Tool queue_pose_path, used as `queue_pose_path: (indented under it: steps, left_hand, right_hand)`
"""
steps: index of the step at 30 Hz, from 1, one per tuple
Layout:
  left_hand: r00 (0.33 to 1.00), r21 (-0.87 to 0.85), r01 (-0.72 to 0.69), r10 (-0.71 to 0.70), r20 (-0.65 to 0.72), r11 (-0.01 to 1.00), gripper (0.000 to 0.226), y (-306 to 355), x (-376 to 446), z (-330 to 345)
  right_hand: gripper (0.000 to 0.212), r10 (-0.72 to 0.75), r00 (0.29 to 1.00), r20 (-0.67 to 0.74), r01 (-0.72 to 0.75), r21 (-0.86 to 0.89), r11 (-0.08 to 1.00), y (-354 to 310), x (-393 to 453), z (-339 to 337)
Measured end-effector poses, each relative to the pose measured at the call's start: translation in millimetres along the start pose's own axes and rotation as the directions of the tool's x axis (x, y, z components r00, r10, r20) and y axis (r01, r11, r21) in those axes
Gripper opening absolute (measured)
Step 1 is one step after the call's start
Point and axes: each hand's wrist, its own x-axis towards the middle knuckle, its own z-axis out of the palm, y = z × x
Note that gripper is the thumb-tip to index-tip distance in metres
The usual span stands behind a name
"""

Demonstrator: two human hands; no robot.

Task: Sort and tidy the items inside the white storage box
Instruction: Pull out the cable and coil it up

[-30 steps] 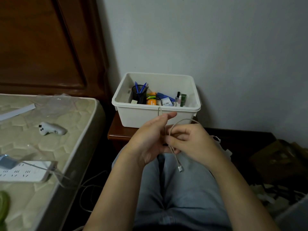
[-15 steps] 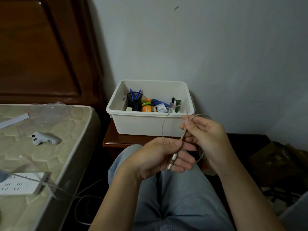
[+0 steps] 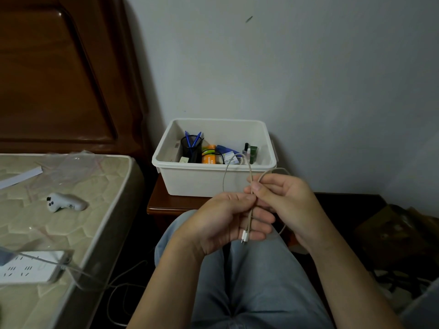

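Your left hand (image 3: 228, 219) has closed its grip on the cable (image 3: 250, 205) near the plug, and your right hand (image 3: 282, 198), pinching the doubled strands just above, has dropped to meet it: coiling is under way. Beyond both grips waits the white storage box (image 3: 213, 179).

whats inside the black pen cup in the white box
Blue pens stick up out of the black pen cup. Their lower ends, and anything else inside, are hidden by its dark wall.
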Motion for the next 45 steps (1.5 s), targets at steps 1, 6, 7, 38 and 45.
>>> queue_pose_path:
  steps: [1, 6, 7, 38, 45]
  left_hand:
    - [1.0, -0.008, -0.002, 0.002, -0.006, 1.0, 0.034, 0, 0, -1]
    - [0.988, 0.183, 0.063, -0.036, -0.147, 0.981, 0.034, 8, -3, -4]
    - [0.975, 0.323, 0.095, -0.022, -0.222, 0.942, 0.037, 13, -6, -4]
    - [0.996, 0.433, -0.043, 0.006, 0.087, 0.9, 0.063, -4, 3, 31]
    - [0.96, 0.427, -0.188, 0.074, 0.27, 0.885, 0.03, -11, 3, 31]
  right_hand:
    - [0.011, 0.007, 1.0, 0.011, -0.007, 0.018, 1.0, -1, 0, 1]
    - [0.009, -0.014, 0.999, -0.048, -0.004, -0.355, 0.935, -1, 3, -6]
    - [0.002, -0.044, 0.994, -0.102, -0.01, -0.479, 0.878, -4, 2, -11]
    - [0.025, 0.055, 0.895, -0.443, -0.014, 0.096, 0.995, -56, 39, 13]
    - [0.012, 0.067, 0.88, -0.47, -0.019, 0.105, 0.994, -56, 40, 13]
